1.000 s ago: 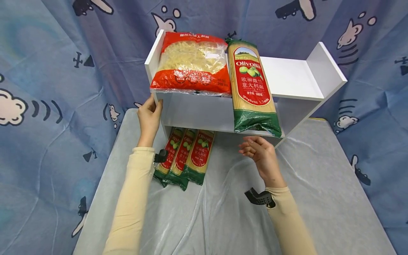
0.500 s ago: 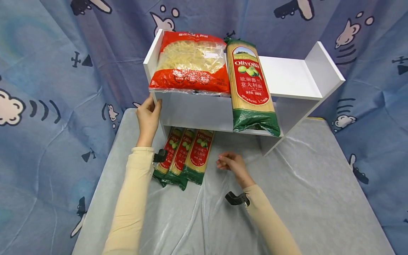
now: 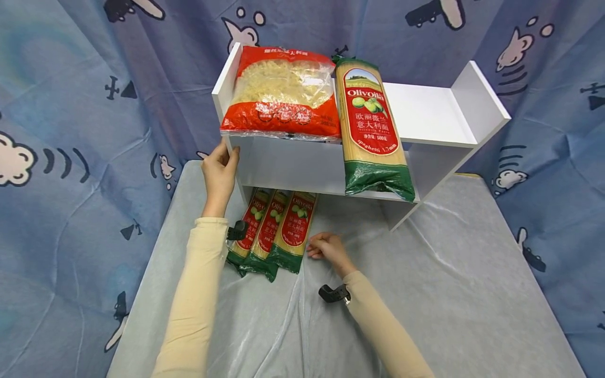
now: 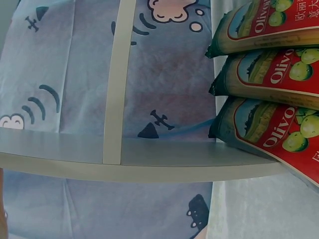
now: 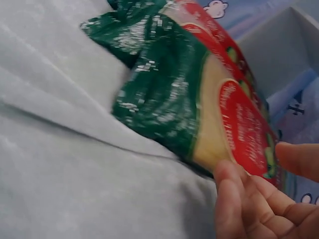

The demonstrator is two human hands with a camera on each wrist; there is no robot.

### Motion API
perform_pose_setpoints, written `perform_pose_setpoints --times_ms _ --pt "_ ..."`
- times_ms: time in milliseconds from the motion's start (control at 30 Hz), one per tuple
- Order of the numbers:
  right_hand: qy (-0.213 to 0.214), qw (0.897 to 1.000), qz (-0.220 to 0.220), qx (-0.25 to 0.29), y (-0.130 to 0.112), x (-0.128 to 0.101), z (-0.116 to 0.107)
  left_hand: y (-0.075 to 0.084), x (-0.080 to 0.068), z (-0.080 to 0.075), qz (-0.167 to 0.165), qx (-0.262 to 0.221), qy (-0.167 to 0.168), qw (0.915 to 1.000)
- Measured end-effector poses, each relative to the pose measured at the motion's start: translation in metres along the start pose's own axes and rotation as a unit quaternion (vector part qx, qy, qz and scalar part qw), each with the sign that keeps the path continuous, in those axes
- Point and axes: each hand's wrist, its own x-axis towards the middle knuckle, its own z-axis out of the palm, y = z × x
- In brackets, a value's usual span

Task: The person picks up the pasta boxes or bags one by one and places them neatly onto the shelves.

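The right hand (image 3: 326,249) is laid beside the nearest of three spaghetti packs (image 3: 294,232) on the cloth (image 3: 425,294), fingertips (image 5: 230,183) touching its edge, thumb apart (no firm grasp shown). The packs lie lengthwise, green ends nearest, running under the shelf (image 3: 439,118), whose left wall is gripped by the left hand (image 3: 219,173). On top lie a pasta bag (image 3: 283,94) and another pack (image 3: 371,128).

"Olivoila" and "spaghetti" stand on the shelf's spaghetti pack (image 3: 373,128) (brand repeated on the packs below (image 3: 274,231)).
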Motion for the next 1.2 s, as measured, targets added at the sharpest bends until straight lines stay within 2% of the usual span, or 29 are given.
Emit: perform_pose_setpoints --times_ms 133,200,233,433,467,667,967,1033,1200 --pt "0.003 1.000 0.008 -0.008 0.012 0.003 0.010 -0.005 -0.002 0.001 -0.007 0.002 0.002 1.0000" --pt "0.011 1.000 0.001 -0.010 0.020 0.004 0.014 -0.007 -0.003 -0.001 -0.009 0.003 0.007 0.9999" --pt "0.012 1.000 -0.002 -0.009 0.019 0.002 0.016 -0.003 -0.005 -0.002 -0.010 0.006 0.010 0.9999" --pt "0.031 0.999 -0.020 -0.024 0.035 0.001 0.023 -0.008 -0.011 -0.006 -0.025 0.008 0.003 0.9997" --pt "0.039 0.999 -0.021 -0.031 0.040 0.003 0.023 -0.013 -0.010 -0.005 -0.027 0.005 -0.001 0.9996" --pt "0.069 0.995 -0.033 -0.064 0.045 0.004 0.019 -0.016 -0.008 0.006 -0.033 -0.005 -0.006 0.9994" --pt "0.087 0.994 -0.025 -0.063 0.051 0.002 0.009 -0.020 -0.010 0.017 -0.040 -0.013 -0.032 0.9986" --pt "0.092 0.994 -0.025 -0.062 0.047 0.001 0.011 -0.016 -0.009 0.016 -0.036 -0.014 -0.027 0.9989" --pt "0.074 0.994 -0.049 -0.064 0.034 0.002 0.021 0.000 -0.004 0.009 -0.043 -0.031 0.024 0.9983"
